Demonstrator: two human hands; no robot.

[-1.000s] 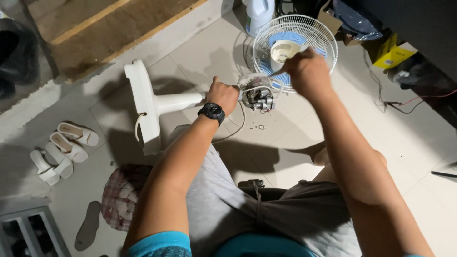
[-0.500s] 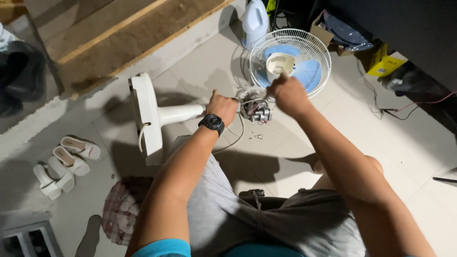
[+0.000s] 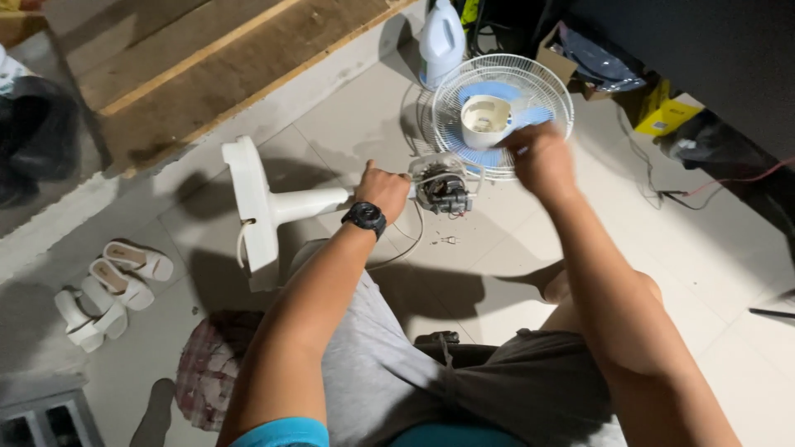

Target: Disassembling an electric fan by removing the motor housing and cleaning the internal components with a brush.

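A white fan stand (image 3: 273, 203) lies on its side on the tiled floor, its bare motor (image 3: 443, 189) exposed at the right end. My left hand (image 3: 383, 189), with a black watch on the wrist, grips the stand's neck just left of the motor. My right hand (image 3: 540, 157) is closed in a blurred fist right of the motor, over the edge of the wire fan guard (image 3: 530, 91). Whether it holds anything is hidden. A white motor cover (image 3: 484, 116) and blue blades rest inside the guard.
A white jug (image 3: 440, 37) stands behind the guard. White sandals (image 3: 108, 285) lie at the left, a patterned cloth (image 3: 211, 372) beside my leg. Small screws (image 3: 447, 240) sit on the tiles below the motor. Wooden steps (image 3: 190, 66) rise at the back, boxes and cables at the right.
My right hand has moved from above the motor toward the right, over the guard's edge. My left hand still grips the stand's neck. The view has shifted slightly.
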